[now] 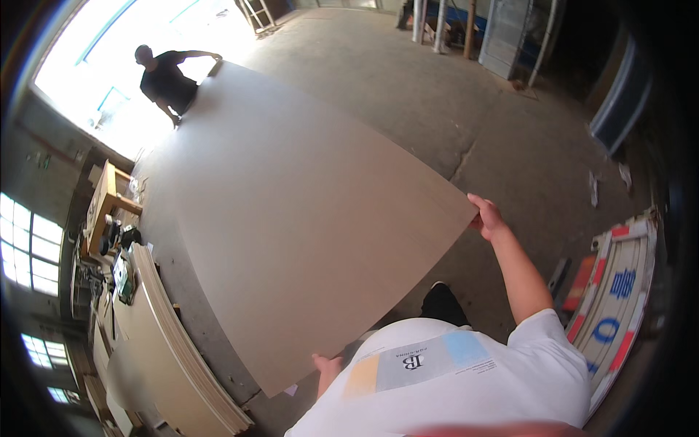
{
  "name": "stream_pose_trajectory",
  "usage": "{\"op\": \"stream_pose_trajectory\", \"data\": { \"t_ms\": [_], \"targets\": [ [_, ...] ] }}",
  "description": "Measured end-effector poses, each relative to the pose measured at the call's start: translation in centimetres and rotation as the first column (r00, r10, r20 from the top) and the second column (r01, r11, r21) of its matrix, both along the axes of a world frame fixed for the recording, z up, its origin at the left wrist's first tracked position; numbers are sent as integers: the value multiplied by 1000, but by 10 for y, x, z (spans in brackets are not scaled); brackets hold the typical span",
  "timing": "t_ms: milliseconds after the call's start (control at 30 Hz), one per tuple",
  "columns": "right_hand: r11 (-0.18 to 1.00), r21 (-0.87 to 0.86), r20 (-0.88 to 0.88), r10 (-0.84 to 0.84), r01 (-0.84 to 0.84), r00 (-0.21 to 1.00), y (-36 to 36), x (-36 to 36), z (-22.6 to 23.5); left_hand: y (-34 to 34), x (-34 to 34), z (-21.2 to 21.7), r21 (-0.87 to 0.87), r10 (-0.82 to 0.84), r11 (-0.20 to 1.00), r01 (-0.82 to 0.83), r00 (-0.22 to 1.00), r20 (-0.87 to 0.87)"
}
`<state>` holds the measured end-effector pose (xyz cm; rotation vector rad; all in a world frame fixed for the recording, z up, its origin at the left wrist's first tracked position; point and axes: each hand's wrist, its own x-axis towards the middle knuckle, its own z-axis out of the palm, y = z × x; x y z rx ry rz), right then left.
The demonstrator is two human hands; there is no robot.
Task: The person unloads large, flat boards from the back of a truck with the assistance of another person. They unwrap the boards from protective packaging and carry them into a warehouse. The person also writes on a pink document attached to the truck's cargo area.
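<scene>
A large, flat, greyish-brown board (pixel 306 204) stretches from my body toward the bright doorway. My right hand (pixel 486 215) is closed round its near right corner, thumb on top and fingers partly hidden beneath. At the near edge, further left, my left hand (pixel 328 363) grips the board, with only its thumb and part of the back showing. A co-worker in dark clothes (pixel 169 79) stands at the far end, both hands at the board's far edge.
On the left lies a stack of boards (pixel 171 349) with tools on it, beside a wooden frame bench (pixel 109 207). A red-and-white sign panel (pixel 615 306) leans at the right. Pipes (pixel 440 28) and a pale cabinet door (pixel 502 36) stand at the back right. Concrete floor (pixel 408 95) surrounds the board.
</scene>
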<state>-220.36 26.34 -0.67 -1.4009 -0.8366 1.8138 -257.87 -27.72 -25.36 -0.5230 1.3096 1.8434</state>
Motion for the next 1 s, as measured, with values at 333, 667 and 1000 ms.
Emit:
{"op": "stream_pose_trajectory", "data": {
  "t_ms": [333,667,1000],
  "targets": [
    [711,16,778,433,-703,455,404,122,-81,361,237,99,-374,-92,927,28,984,-155],
    [567,-311,884,468,-763,-13,713,290,-176,663,428,79,-156,596,794,-587,705,385],
    [585,-231,712,646,-777,275,1022,436,-227,910,654,54,68,772,552,-831,541,335]
  ]
}}
